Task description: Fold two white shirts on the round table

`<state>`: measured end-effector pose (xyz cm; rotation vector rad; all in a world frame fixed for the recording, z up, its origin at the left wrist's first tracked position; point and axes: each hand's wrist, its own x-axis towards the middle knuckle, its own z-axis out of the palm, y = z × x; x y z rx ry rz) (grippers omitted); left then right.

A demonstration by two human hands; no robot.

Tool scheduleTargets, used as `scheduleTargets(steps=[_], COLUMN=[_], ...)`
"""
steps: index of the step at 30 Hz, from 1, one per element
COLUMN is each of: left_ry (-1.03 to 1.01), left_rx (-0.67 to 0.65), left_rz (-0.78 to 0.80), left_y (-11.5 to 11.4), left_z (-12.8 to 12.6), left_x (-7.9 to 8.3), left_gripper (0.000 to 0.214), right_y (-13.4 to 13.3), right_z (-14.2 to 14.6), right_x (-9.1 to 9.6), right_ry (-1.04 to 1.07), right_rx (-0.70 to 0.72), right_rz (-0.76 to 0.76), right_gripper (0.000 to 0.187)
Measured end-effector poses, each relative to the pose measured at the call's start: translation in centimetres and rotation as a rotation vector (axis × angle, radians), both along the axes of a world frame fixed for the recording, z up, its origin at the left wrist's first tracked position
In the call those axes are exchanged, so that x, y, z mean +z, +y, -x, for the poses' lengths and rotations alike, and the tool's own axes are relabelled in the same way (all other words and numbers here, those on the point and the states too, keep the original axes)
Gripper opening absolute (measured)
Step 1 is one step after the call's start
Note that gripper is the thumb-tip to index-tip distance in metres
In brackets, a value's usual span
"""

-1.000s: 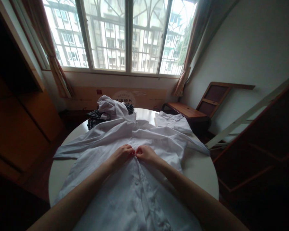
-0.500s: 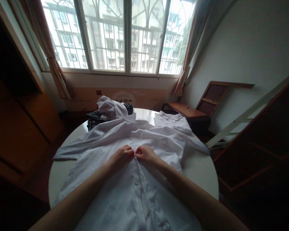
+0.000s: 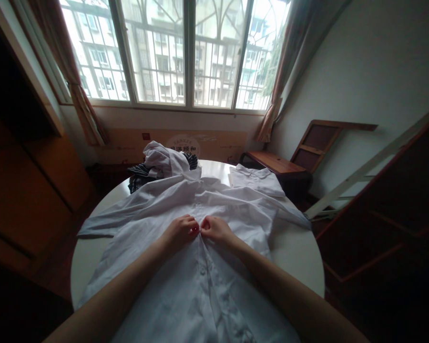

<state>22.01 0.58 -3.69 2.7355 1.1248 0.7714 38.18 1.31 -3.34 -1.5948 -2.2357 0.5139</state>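
A white long-sleeved shirt (image 3: 136, 267) lies spread over a round white table (image 3: 300, 252), its collar toward the window and its sleeves out to both sides. Along its front placket, my left hand (image 3: 182, 231) and my right hand (image 3: 216, 229) meet with fingertips almost touching. Both hands are closed in a pinch on the placket edges; the button between them, if any, is hidden by the fingers. Below the hands the front parts slightly, and a button (image 3: 202, 271) shows on the placket.
Behind the shirt at the left sits a heap of crumpled white and dark striped clothes (image 3: 164, 159). A folded white shirt (image 3: 257, 181) rests at the table's back right. Beyond stand a wooden bench (image 3: 275, 162) and a long cardboard box (image 3: 128, 145) under the window.
The fingers of my left hand have shifted slightly, while both hands stay at the same place on the placket. The shirt lies almost unchanged.
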Motion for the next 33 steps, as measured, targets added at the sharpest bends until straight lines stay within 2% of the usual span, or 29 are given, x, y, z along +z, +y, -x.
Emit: scheduleTargets(steps=[6,16,33], left_ry=[0.009,0.154,0.165], left_rx=[0.022,-0.026,0.064], left_rz=[-0.017,-0.069,-0.055], left_y=[0.1,-0.6,-0.8], left_z=[-0.1,-0.2,0.1], left_x=[-0.2,1.1,0.4], left_gripper=[0.013,0.012,0.011], right_y=[0.3,-0.1,0.2], right_z=[-0.1,0.2,0.0], right_x=[0.1,-0.5,0.2], right_ry=[0.037,-0.021,-0.076], right_rx=[0.023,-0.012,0.011], right_rz=[0.031,0.000,0.032], right_gripper=[0.015,0.014,0.019])
